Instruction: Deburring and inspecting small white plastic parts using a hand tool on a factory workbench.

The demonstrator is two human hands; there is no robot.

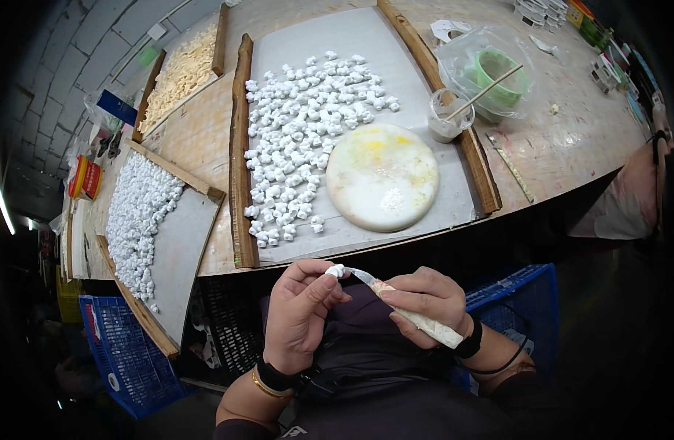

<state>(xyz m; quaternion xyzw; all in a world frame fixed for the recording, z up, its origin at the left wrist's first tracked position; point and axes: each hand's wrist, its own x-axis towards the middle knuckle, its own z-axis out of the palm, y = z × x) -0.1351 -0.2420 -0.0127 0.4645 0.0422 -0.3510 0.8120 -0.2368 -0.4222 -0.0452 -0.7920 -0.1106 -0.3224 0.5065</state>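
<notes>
Between the thumb and fingers of my left hand is a small white knobby piece, held just in front of the table edge. My right hand is closed round the pale handle of a palette knife, whose thin curved blade points left and meets the white piece. Beyond my hands, a round whitish slab with yellow stains and a dab of white paste lies on a paper-lined tray. Many similar white pieces are spread over the tray's left side.
A second tray full of small white pieces sits at left, above a blue crate. Farther back is a tray of cream-coloured pieces. A clear cup with a stick and a green tub in plastic stand at right.
</notes>
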